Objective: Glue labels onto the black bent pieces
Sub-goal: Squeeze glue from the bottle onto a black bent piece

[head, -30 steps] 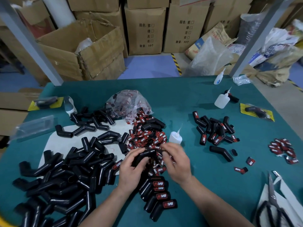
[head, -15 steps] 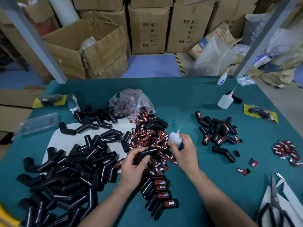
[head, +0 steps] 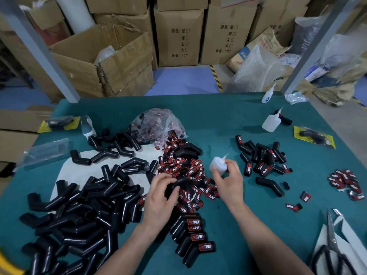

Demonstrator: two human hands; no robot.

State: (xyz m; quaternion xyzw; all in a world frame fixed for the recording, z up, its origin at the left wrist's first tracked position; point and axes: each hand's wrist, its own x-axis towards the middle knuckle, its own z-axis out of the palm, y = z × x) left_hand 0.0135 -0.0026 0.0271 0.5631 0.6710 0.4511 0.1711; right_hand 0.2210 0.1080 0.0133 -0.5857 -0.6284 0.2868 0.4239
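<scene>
while the left hand [head: 160, 197] curls its fingers and thumb round one black bent piece [head: 179, 182] and holds it over the labels, the right hand [head: 228, 181] grips a small white glue bottle [head: 217, 165] just beside it, with the nozzle pointing up and to the right. the nozzle does not touch the held piece; the two are near but apart. under and behind both hands lies a loose heap of red and black labels [head: 178, 161], some with the word "taper" readable, and a few bent pieces lie on top of it. behind this heap is a clear plastic bag [head: 156, 124] with more labels inside. to the left of the left hand a big pile of bare bent pieces [head: 79, 211] covers the green bench [head: 218, 116] and part of a white sheet [head: 65, 171]. between the two forearms a short row of labelled pieces [head: 195, 235] lies side by side, labels facing up. to the right of the right hand is a group of labelled pieces [head: 262, 157], and further right a small heap of labels [head: 345, 181]. a second glue bottle [head: 269, 124] is near the far right side of the bench, a third bottle [head: 267, 96] at the far edge. scissors [head: 333, 249] lie at the near right corner. cardboard boxes [head: 178, 34] stand on the floor behind the bench.
</scene>
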